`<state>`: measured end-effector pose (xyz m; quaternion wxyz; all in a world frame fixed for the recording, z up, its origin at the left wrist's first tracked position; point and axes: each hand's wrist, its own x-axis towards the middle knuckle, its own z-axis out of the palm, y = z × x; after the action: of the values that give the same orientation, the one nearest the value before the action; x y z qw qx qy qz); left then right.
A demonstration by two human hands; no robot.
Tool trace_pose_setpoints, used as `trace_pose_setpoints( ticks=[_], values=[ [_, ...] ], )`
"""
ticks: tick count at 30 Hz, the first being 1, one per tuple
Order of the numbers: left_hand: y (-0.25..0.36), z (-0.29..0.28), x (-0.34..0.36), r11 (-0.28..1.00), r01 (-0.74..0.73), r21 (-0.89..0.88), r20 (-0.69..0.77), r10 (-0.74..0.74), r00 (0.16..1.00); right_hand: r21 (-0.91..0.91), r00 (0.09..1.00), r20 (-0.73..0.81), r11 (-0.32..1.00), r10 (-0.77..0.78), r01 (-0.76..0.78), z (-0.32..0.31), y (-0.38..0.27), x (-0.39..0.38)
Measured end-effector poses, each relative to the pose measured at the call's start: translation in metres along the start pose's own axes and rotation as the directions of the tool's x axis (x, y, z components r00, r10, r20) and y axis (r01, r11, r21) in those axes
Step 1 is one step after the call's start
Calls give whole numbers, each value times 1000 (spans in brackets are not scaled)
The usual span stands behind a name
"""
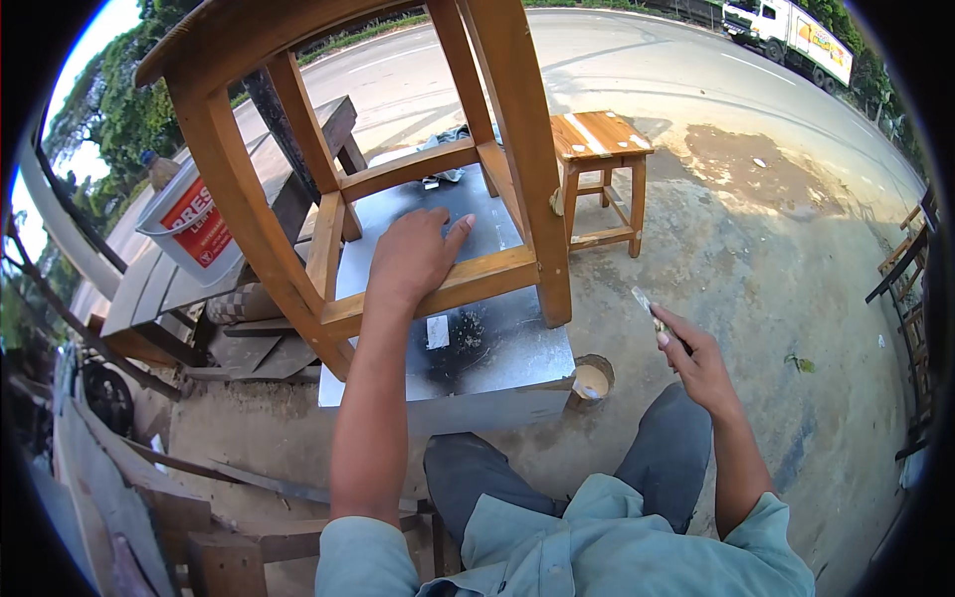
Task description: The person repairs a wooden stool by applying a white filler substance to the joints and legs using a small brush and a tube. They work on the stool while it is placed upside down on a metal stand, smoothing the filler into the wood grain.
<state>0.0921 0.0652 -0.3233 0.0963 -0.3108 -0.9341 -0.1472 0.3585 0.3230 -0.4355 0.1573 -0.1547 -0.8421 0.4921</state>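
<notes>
A brown wooden stool [517,139] stands on a silver metal-topped box [497,343] with dark smudges. My left hand [423,254] reaches over its near lower rail, palm against the wood. The fingers bend down past the rail and the thumb sticks out to the right; the fingertips are partly hidden. Off to the right, my right hand [691,358] grips a small putty knife [645,300], its light blade pointing up and left, clear of the stool. On the ground by the box's right corner sits a round tub [592,380] of beige paste.
A smaller wooden stool [602,139] with pale patches stands beyond. At left, a white and red bucket [194,224] rests on a wooden bench [164,284]. Wood scraps [109,468] lie at lower left. A truck [791,40] is on the road behind.
</notes>
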Motion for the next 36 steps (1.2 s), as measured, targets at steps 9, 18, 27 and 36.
trace_pose_setpoints(
  ticks=[9, 18, 27, 36],
  values=[
    [-12, 4, 4, 998, -53, -42, -25, 52, 998, 57, 870, -192, 879, -455, 473, 39, -110, 11],
    [-15, 6, 1, 996, -84, -35, -51, 82, 995, 768, 983, 100, 640, -155, 22, 42, -107, -1],
    [-11, 1, 0, 996, -77, -37, -27, 76, 997, -186, 864, -168, 876, -475, 446, 50, -122, 3],
    [-14, 4, 1, 995, -85, -52, -36, 83, 996, 409, 986, -112, 898, -127, 162, 52, -112, 16]
  ],
)
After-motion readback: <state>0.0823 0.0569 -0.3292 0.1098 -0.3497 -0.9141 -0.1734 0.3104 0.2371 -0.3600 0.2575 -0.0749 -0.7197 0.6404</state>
